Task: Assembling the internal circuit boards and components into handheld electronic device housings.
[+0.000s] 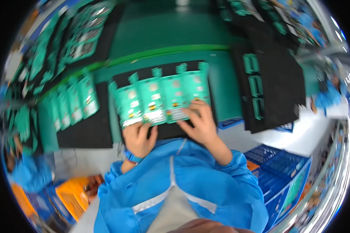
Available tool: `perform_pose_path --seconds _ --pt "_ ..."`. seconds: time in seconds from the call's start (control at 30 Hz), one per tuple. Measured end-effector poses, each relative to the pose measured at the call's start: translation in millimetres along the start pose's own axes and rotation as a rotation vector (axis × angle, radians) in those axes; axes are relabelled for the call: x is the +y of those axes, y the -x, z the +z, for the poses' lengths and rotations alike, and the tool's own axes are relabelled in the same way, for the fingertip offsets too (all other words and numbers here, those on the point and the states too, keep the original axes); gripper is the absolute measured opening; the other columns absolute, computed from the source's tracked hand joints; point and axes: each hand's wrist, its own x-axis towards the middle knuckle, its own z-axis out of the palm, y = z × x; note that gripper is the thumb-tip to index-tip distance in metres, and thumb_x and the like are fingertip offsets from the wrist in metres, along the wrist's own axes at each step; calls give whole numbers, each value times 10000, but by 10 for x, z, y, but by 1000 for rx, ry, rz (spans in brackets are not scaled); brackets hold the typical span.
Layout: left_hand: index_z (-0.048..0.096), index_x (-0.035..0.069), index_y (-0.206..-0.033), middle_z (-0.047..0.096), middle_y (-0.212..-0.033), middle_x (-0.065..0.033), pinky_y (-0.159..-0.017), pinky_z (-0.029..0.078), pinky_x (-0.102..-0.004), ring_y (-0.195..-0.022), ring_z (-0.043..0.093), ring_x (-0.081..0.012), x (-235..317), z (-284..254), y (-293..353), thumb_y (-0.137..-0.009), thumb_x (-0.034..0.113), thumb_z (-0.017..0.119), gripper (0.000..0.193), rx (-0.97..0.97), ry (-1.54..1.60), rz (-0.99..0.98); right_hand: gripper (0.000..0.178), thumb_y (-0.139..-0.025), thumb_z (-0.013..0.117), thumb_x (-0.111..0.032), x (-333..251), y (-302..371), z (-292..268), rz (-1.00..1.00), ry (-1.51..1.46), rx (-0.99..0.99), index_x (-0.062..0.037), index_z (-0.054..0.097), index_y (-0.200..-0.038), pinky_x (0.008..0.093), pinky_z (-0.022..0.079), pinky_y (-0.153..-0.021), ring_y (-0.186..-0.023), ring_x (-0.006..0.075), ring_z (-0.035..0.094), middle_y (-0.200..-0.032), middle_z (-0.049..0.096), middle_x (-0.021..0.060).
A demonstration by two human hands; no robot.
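In front of me a green circuit board panel (pixel 151 97), made of several joined boards with metallic patches and small yellow parts, lies on a black mat (pixel 146 72). My left hand (pixel 139 139) is at the panel's near left edge, its thumb apart from the fingers and the fingertips touching the board. Over the near right corner is my right hand (pixel 200 123), with fingers spread and resting on the panel. Neither hand is closed around anything. Some blur softens the small parts of the boards.
A second green board panel (pixel 76 101) lies on a black mat at left. More boards (pixel 87 33) stand back left. On the right, a black mat (pixel 278 83) carries green frames (pixel 254 86). Blue crates (pixel 278 163) and an orange crate (pixel 74 196) stand below; other people work at both sides.
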Motion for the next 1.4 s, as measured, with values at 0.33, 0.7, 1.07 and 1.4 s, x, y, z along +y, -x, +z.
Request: perform_pose_path --seconds 0.33,0.7,1.07,1.4 --pt "685 89 -1028 550 -1015 -106 -835 426 -429 -949 554 -306 -83 85 76 -779 94 761 260 -8 -42 53 581 -813 743 -172 -51 78 -1645 396 1031 85 -75 583 -1364 575 316 -1130 -1372 395 431 -1393 539 172" --pt "670 59 -1029 562 -988 -123 -831 426 -428 -940 563 -325 -18 33 79 -805 58 724 230 11 -31 90 389 -1059 521 -328 662 581 -3501 318 330 1428 8 583 -1246 256 550 -736 -819 146 656 -1036 652 115" --pt "671 77 -1025 533 -971 -105 -784 418 -422 -906 551 -305 -56 68 4 -798 66 721 233 15 -49 128 395 -1031 518 -120 2582 741 -3920 503 -890 1342 182 447 -1274 470 554 -984 -1132 427 632 -1304 521 284" --pt "665 65 -1032 542 -1000 -116 -859 422 -423 -948 552 -320 6 49 64 -803 51 723 237 -21 -50 61 318 -1009 592 -316 925 577 -3022 933 -265 423 -5 632 -1060 194 433 -495 -583 92 624 -757 698 88"
